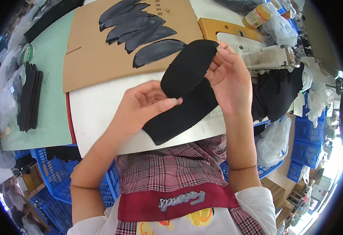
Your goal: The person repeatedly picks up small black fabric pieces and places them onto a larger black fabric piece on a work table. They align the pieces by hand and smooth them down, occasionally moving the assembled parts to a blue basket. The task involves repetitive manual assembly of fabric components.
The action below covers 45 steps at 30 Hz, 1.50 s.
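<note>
Between my hands is a black oval piece of fabric [189,66], raised and tilted above the white table. My left hand [146,103] pinches its lower left edge between thumb and fingers. At its upper right end, the thumb and fingertips of my right hand [232,72] close on the edge. Under it lies a longer black fabric piece [181,119] near the table's front edge; whether the two are joined is hidden. Just beyond, a cardboard sheet [97,66] bears several overlapping dark curved pieces [140,25] and one lying apart [157,51], their surfaces partly shiny.
To the right stand a sewing machine [267,56], a yellow wooden board [230,28] and a jar [256,16]. Black fabric pieces [281,92] hang beside the machine. On the green surface at left sits a black stack [29,98]. Blue crates [58,172] flank my lap.
</note>
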Available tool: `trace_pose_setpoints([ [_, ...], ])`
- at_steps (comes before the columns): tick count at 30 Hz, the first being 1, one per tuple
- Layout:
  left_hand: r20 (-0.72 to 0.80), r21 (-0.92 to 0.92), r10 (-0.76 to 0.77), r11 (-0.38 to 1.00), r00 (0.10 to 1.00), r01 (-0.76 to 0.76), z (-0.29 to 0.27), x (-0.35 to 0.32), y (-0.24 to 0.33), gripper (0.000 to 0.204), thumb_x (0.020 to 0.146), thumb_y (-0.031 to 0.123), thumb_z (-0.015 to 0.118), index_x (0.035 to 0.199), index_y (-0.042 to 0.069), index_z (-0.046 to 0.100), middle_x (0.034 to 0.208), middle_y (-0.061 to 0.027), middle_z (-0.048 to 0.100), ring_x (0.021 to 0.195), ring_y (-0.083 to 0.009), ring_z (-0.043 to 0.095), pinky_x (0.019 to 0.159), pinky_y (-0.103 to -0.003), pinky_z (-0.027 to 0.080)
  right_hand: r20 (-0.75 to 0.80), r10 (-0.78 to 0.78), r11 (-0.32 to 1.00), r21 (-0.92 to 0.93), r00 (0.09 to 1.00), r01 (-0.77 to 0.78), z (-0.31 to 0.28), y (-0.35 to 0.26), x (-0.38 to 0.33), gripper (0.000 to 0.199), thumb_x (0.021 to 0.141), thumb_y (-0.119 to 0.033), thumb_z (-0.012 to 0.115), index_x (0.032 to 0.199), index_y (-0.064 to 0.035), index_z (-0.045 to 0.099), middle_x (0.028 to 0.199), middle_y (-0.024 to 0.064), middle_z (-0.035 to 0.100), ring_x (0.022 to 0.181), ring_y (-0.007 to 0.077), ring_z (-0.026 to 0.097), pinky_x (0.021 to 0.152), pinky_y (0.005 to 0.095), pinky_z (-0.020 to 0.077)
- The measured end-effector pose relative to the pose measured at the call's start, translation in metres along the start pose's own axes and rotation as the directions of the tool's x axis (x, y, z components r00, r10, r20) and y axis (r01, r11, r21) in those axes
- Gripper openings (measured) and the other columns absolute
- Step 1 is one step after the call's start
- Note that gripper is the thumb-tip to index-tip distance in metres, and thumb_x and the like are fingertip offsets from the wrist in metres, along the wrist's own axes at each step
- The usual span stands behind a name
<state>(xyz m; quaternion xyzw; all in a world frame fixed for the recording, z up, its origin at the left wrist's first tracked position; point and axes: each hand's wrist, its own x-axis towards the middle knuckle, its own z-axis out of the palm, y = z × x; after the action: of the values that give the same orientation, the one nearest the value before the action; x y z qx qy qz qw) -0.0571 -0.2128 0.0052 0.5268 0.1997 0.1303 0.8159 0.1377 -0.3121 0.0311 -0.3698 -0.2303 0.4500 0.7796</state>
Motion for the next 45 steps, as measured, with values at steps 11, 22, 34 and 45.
trace_pose_setpoints([
  [11, -0.241, 0.521, 0.16, 0.854, 0.957, -0.012, 0.015, -0.051, -0.047, 0.007, 0.091, -0.004, 0.062, 0.093, -0.009, 0.065, 0.093, -0.0086, 0.063, 0.079, -0.0128, 0.061, 0.074, -0.024, 0.049, -0.125, 0.154, 0.901, -0.389, 0.98, -0.191, -0.047, 0.025, -0.068, 0.034, 0.086, 0.0, 0.07, 0.118, 0.0038, 0.061, 0.101, 0.0075, 0.068, 0.089, 0.0101, 0.064, 0.076, 0.0232, 0.0527],
  [22, -0.247, 0.585, 0.186, 0.811, 0.951, -0.007, -0.007, -0.032, -0.005, 0.018, 0.086, 0.006, 0.072, 0.101, -0.003, 0.068, 0.084, -0.0016, 0.06, 0.073, -0.0086, 0.055, 0.066, -0.022, 0.045, -0.148, 0.022, 0.884, -0.459, 0.989, -0.088, -0.041, 0.027, -0.074, 0.016, 0.085, 0.003, 0.07, 0.1, 0.0037, 0.065, 0.111, 0.0134, 0.067, 0.092, 0.0132, 0.065, 0.08, 0.0267, 0.0557],
  [34, -0.383, 0.771, 0.412, 0.636, 0.827, 0.041, 0.014, -0.066, -0.045, 0.023, 0.086, 0.003, 0.069, 0.107, 0.001, 0.059, 0.088, -0.001, 0.054, 0.082, -0.0101, 0.05, 0.08, -0.023, 0.041, -0.075, 0.021, 0.522, -0.85, 0.997, -0.075, -0.038, 0.022, -0.07, 0.013, 0.082, -0.009, 0.076, 0.093, -0.0015, 0.074, 0.079, -0.0006, 0.067, 0.07, 0.0036, 0.056, 0.063, 0.0192, 0.0444],
  [45, -0.4, 0.8, 0.383, 0.589, 0.832, 0.113, 0.012, -0.058, -0.048, 0.028, 0.084, 0.006, 0.072, 0.11, 0.006, 0.061, 0.079, 0.0017, 0.055, 0.076, -0.0119, 0.043, 0.077, -0.027, 0.037, -0.057, -0.052, 0.472, -0.881, 0.997, -0.026, -0.038, 0.035, -0.072, 0.019, 0.079, -0.003, 0.076, 0.097, -0.001, 0.071, 0.072, -0.0031, 0.06, 0.067, 0.0038, 0.052, 0.062, 0.0193, 0.0427],
])
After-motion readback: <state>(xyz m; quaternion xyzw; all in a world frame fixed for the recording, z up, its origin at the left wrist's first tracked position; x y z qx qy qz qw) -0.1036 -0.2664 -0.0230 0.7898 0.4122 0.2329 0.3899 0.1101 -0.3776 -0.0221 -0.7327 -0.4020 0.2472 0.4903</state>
